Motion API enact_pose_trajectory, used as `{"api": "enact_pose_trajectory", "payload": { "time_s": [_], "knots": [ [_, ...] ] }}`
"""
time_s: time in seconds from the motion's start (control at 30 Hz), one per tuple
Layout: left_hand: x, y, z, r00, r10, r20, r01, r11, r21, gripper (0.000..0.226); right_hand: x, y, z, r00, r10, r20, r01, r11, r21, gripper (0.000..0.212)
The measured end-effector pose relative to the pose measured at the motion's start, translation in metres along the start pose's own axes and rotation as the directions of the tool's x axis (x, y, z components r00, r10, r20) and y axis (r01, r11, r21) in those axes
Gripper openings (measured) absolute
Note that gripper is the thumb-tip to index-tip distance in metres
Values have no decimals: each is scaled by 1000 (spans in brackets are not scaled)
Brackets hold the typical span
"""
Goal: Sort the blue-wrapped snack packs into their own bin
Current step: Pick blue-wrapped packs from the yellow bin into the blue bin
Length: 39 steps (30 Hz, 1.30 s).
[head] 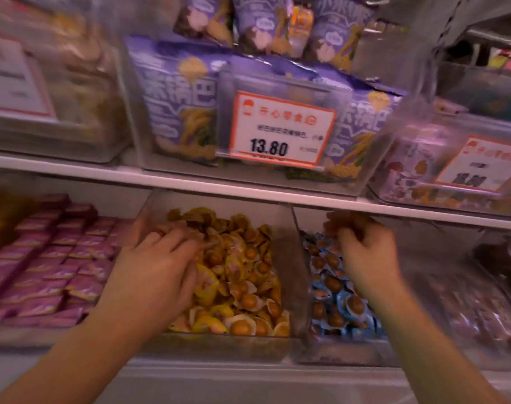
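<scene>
While both hands reach into clear bins on a store shelf, the left hand (158,266) lies spread, fingers down, on the yellow-wrapped snack packs (242,275) in the middle bin (292,287). The right hand (365,252) hangs, fingers curled, over the far end of the right bin (302,325), which holds the blue-wrapped snack packs (338,304); motion blur hides whether it pinches one. Pink packets (44,258) fill the left; purple bags (175,103) and a price tag (282,129) sit on the shelf above.
</scene>
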<state>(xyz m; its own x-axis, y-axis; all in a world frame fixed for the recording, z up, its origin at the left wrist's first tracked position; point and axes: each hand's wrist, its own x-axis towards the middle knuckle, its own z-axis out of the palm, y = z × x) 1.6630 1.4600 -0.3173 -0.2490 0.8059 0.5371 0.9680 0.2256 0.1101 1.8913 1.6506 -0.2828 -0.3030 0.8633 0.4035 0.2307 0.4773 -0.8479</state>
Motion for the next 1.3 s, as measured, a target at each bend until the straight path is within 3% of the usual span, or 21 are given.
{"api": "enact_pose_trajectory", "payload": {
  "time_s": [0.07, 0.17, 0.23, 0.3, 0.4, 0.5, 0.57, 0.7, 0.77, 0.83, 0.9, 0.97, 1.03, 1.07, 1.13, 1.2, 1.3],
  "knots": [
    [-7, -17, -10, 997, -65, -29, 66, 997, 44, 28, -18, -25, 38, 971, -104, 214, 124, 989, -79, 24],
    [-19, -36, -17, 992, -114, 43, 114, 993, 11, 30, -21, -41, 107, 833, -141, 535, 307, 922, -235, 36],
    [-26, -41, -15, 989, -105, 107, 107, 994, -9, 36, -10, -40, 151, 744, -6, 669, 344, 861, -375, 38],
    [-29, -43, -14, 990, -90, 108, 95, 995, -41, 38, -3, -32, 179, 685, 172, 707, 334, 789, -516, 43],
    [-29, -46, -16, 996, -80, 46, 84, 994, -77, 35, -10, -19, 187, 716, 191, 671, 357, 726, -588, 41],
    [-26, -46, -16, 999, -47, 20, 50, 991, -125, 30, -31, -16, 162, 730, 145, 667, 334, 777, -534, 24],
    [-25, -41, -13, 1000, 1, 8, 0, 988, -153, 25, -44, -17, 140, 728, 136, 671, 316, 803, -505, 27],
    [-28, -19, -9, 997, 73, -2, -71, 970, -231, 30, -61, -26, 114, 868, 43, 495, 197, 884, -423, 20],
    [-28, -5, -6, 995, 87, 40, -73, 962, -263, 40, -63, -37, 112, 913, 42, 405, 61, 969, -238, 22],
    [-26, 3, -3, 991, 84, 105, -54, 963, -263, 54, -66, -50, 114, 909, 67, 411, -69, 998, -10, 24],
    [-22, 3, 0, 986, 44, 163, 10, 950, -313, 56, -69, -59, 120, 871, 122, 475, -190, 977, 97, 26],
    [-17, -2, 0, 985, -11, 174, 74, 930, -360, 43, -65, -61, 125, 825, 225, 518, -332, 935, 122, 30],
    [-12, -6, -2, 994, -67, 88, 94, 928, -361, 25, -51, -54, 127, 808, 335, 485, -448, 883, 137, 14],
    [-10, -8, -4, 997, -80, 15, 80, 943, -322, 20, -38, -46, 129, 822, 394, 411, -478, 870, 122, 9],
    [-7, -11, -8, 988, -36, -148, 9, 984, -175, 14, -8, -22, 135, 849, 482, 219, -487, 873, -34, 19],
    [-6, -19, -10, 973, -20, -228, -10, 991, -131, 19, 14, 0, 144, 836, 500, 224, -413, 844, -342, 33],
    [-8, -35, -8, 979, -132, -157, 96, 971, -221, 26, 26, 24, 165, 826, 503, 253, -277, 754, -596, 42]
  ]
}}
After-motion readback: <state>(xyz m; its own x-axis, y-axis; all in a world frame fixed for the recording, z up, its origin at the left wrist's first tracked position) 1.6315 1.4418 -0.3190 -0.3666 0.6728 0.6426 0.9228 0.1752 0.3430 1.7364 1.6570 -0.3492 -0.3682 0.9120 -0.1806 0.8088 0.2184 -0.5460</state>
